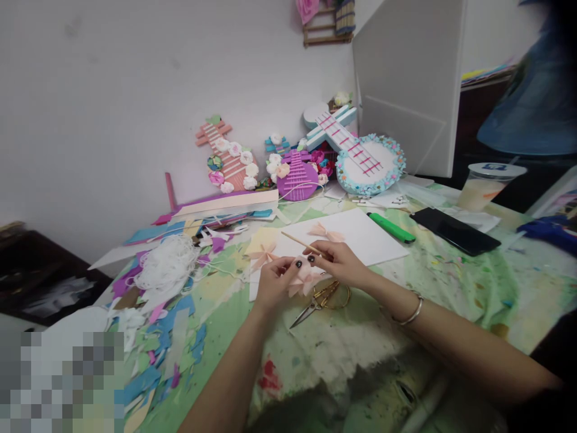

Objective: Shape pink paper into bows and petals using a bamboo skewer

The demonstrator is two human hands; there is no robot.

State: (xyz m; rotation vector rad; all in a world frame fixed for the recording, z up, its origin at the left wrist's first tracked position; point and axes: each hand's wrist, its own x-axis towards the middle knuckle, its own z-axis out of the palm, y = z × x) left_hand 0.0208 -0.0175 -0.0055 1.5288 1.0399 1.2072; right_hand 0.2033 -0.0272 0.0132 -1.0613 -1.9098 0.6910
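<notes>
A pale pink paper flower (301, 285) is pinched between the fingers of my left hand (276, 281) and my right hand (339, 262), whose thumbs nearly meet above it. A thin wooden stick (295, 239) slants up and left out of my right hand. Gold-handled scissors (315, 305) lie just below the hands, blades toward the lower left. Beyond the hands is a white sheet (360, 237), with one peach paper piece (327, 231) on it and another (265, 256) by its left edge.
Behind stand a pink lute-shaped craft (234, 159), a purple one (297, 177) and a blue-white one (367, 159). A green marker (391, 227), black phone (455, 230) and lidded cup (484, 186) lie right. White string (166, 262) and paper scraps (180, 325) cover the left.
</notes>
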